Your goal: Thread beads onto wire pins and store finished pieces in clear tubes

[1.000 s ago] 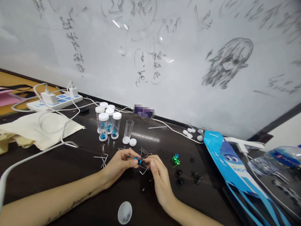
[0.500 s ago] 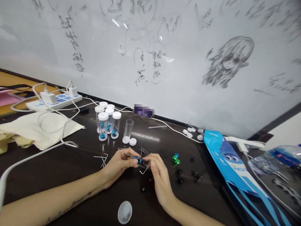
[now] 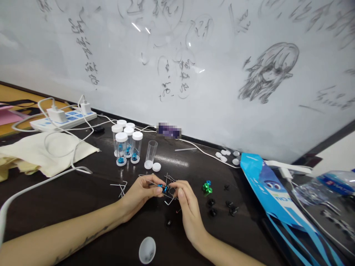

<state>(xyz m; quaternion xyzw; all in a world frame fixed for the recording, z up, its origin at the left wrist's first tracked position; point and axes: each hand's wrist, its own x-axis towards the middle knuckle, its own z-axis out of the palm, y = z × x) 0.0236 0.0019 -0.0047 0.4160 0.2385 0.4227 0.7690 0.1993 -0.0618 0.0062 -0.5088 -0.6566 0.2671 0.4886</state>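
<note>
My left hand (image 3: 141, 193) pinches a small blue part (image 3: 163, 188) between thumb and fingertips. Close by on the right, my right hand (image 3: 188, 210) has thumb and fingers bent together at a small dark piece beside the blue part; its exact shape is too small to tell. Thin metal hex keys (image 3: 169, 201) lie around and behind the fingertips, and more hex keys (image 3: 121, 188) rest left of my left hand. A clear open tube (image 3: 151, 153) stands beyond my hands, with a white cap (image 3: 156, 167) beside it.
Several capped tubes (image 3: 121, 149) holding blue parts stand at the back left. Green parts (image 3: 207, 187) and black parts (image 3: 212, 212) lie on the right, near a blue bag (image 3: 253, 166). A small white cup (image 3: 147, 250) sits in front. Cables and a power strip (image 3: 44, 123) occupy the left.
</note>
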